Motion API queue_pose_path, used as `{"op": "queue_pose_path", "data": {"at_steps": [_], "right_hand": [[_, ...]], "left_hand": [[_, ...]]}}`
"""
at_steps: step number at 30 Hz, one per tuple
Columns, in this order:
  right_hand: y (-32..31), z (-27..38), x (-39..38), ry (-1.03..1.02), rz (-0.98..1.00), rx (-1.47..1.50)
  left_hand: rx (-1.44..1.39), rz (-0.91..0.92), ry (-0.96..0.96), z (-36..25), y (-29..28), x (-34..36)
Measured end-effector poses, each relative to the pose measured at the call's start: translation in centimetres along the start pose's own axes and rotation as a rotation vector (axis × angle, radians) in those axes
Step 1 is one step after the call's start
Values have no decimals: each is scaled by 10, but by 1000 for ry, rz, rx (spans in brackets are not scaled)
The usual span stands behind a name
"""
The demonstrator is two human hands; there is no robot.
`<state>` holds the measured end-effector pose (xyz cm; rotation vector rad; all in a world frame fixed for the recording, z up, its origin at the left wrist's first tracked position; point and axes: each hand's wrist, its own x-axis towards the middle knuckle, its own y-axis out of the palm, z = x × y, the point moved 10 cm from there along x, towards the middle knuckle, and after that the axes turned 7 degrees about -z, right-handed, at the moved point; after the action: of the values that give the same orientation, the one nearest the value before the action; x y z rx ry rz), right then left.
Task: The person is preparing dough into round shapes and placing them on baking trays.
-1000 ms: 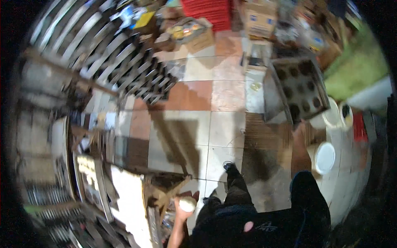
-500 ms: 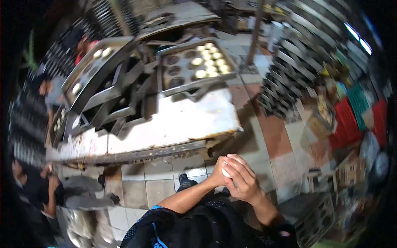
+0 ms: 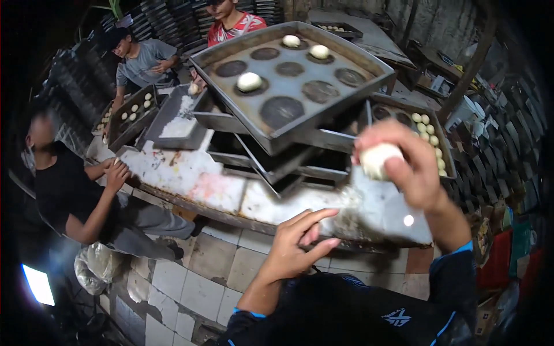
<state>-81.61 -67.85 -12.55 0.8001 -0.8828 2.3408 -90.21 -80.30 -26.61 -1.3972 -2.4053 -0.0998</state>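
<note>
dough [image 3: 379, 161] (right hand [image 3: 420, 167]) near tray edge [image 3: 333, 114]

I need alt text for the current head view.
The right hand holds a dough ball near stacked metal baking trays, the top one bearing three more; the left hand is open. Three other people are around the table.

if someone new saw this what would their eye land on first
Probably the big square tray with three pale balls in it, atop criss-crossed metal trays at the picture's upper middle. Next is the right hand, gripping another pale ball in the foreground, right of those trays. The left hand, apparently empty, is lower, by the table's near edge.
</note>
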Motion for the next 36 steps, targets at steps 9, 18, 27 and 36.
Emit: {"op": "queue_pose_path", "data": {"at_steps": [9,18,27,36], "right_hand": [[80,-256,204,151,519,-768],[-54,-89,206,-587,-248,-619],[-253,-395,-217,1173,705,-1213],[-223,-328,-187,869,310,-788]], "left_hand": [[-308,-377,-175,83,-99,-29],[-146,-256,-168,115,-77,-3],[-68,-51,-254,115,56,32],[0,11,-250,118,201,73]]}}
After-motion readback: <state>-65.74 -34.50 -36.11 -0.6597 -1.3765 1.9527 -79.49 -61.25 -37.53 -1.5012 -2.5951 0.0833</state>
